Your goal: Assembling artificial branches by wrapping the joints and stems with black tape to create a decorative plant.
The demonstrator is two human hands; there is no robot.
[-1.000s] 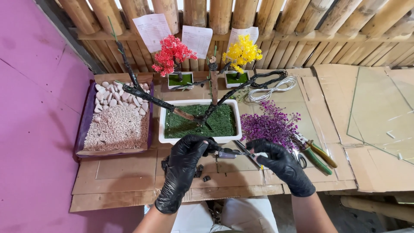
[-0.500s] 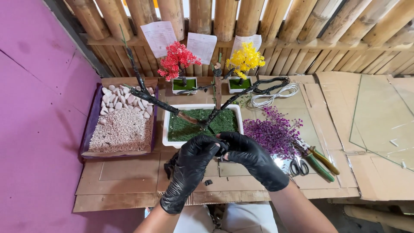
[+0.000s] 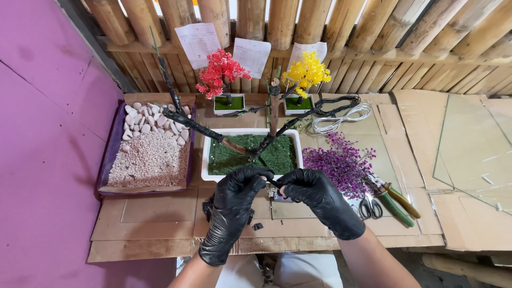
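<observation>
Two gloved hands, left hand (image 3: 233, 205), right hand (image 3: 319, 198), pinching black strip (image 3: 273, 183)

- both hands in black gloves; left hand (image 3: 233, 205) and right hand (image 3: 316, 198) pinch a small dark piece (image 3: 273, 183) between fingertips, just in front of the white tray (image 3: 208, 160)
- tray holds green moss and a bare dark branch (image 3: 213, 133)
- purple sprigs (image 3: 341, 162) to the right; scissors (image 3: 369, 207) and pliers (image 3: 394, 196) beside them
- box of gravel and pebbles (image 3: 146, 154) on the left

Scissors (image 3: 369, 208) beside green-handled pliers (image 3: 397, 200); pebble tray (image 3: 113, 154) left.
</observation>
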